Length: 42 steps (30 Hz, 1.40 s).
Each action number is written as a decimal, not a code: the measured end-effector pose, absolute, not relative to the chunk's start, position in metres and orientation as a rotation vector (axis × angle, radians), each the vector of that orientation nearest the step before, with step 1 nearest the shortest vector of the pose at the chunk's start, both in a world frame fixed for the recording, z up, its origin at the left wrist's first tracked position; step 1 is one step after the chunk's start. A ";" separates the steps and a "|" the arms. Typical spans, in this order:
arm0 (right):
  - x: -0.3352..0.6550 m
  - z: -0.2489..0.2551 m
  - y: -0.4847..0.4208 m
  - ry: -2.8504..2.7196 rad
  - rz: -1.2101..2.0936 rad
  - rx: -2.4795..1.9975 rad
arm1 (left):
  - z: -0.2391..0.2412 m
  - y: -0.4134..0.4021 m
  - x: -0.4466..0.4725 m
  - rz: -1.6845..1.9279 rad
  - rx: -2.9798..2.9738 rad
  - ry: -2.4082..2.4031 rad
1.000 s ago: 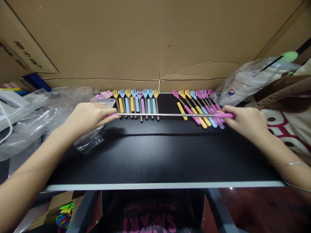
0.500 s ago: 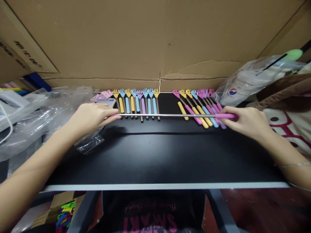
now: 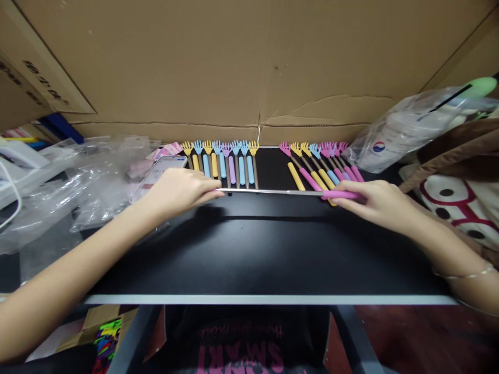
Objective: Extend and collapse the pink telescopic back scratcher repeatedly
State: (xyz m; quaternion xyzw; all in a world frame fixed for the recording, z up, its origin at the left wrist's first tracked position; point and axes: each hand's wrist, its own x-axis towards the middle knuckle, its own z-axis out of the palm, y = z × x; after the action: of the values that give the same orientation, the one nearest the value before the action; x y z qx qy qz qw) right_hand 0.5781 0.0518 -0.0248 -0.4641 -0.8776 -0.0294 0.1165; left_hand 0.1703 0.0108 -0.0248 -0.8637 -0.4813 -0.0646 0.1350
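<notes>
A telescopic back scratcher [image 3: 268, 192] with a pink handle stretches level between my hands above the black table. My left hand [image 3: 187, 189] is closed around its left end, hiding the claw head. On the right, my right hand [image 3: 370, 200] grips the pink handle. Behind the rod lies a left row of back scratchers [image 3: 233, 166] with yellow, blue and purple claws, their handles lying beside the metal rods. A second row [image 3: 319, 169], slanted, lies on the right with pink, yellow, blue and purple pieces.
A phone [image 3: 163, 169] and crumpled clear plastic bags [image 3: 105, 176] lie at the left. A bagged Pepsi cup [image 3: 384, 150] stands at the right beside a plush item [image 3: 448, 195]. Cardboard [image 3: 234, 67] walls the back; the table's pale front edge [image 3: 273, 299] runs below.
My hands have come closer together, and the rod between them is shorter. My left hand moved right, uncovering more of the phone; my right hand moved slightly left.
</notes>
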 end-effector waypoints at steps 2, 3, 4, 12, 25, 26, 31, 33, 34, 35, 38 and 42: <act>0.572 -0.025 0.050 -2.554 -0.177 -1.330 | -0.027 0.011 0.179 -0.179 -2.492 -1.369; 0.571 -0.025 0.050 -2.542 -0.224 -1.317 | -0.027 0.011 0.182 -0.168 -2.477 -1.363; 0.572 -0.025 0.049 -2.533 -0.264 -1.307 | -0.028 0.011 0.184 -0.156 -2.462 -1.362; 0.575 -0.025 0.049 -2.526 -0.256 -1.290 | -0.025 0.005 0.186 -0.151 -2.399 -1.374; 0.586 -0.026 0.056 -2.515 -0.242 -1.293 | -0.024 0.003 0.188 -0.261 -2.407 -1.475; 0.588 -0.026 0.057 -2.501 -0.245 -1.277 | -0.022 0.003 0.187 -0.288 -2.418 -1.499; 0.591 -0.023 0.053 -2.414 -0.361 -1.181 | -0.016 0.004 0.180 -0.483 -2.468 -1.640; 0.591 -0.023 0.050 -2.368 -0.443 -1.127 | -0.016 0.007 0.176 -0.595 -2.455 -1.760; 0.591 -0.023 0.049 -2.339 -0.478 -1.106 | -0.017 0.009 0.173 -0.654 -2.466 -1.831; 0.591 -0.023 0.048 -2.304 -0.506 -1.094 | -0.019 0.011 0.170 -0.717 -2.510 -1.900; 0.593 -0.024 0.048 -2.210 -0.531 -1.101 | -0.024 0.016 0.162 -0.923 -2.787 -2.044; 0.592 -0.025 0.051 -2.184 -0.498 -1.052 | -0.027 0.018 0.162 -1.198 -2.926 -2.125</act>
State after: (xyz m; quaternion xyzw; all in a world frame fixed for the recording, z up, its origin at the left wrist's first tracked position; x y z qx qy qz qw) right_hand 0.5922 0.0510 -0.0253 -0.4017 -0.8339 -0.1902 0.3273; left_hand 0.1624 0.0177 -0.0266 -0.7257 -0.5270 -0.2971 -0.3276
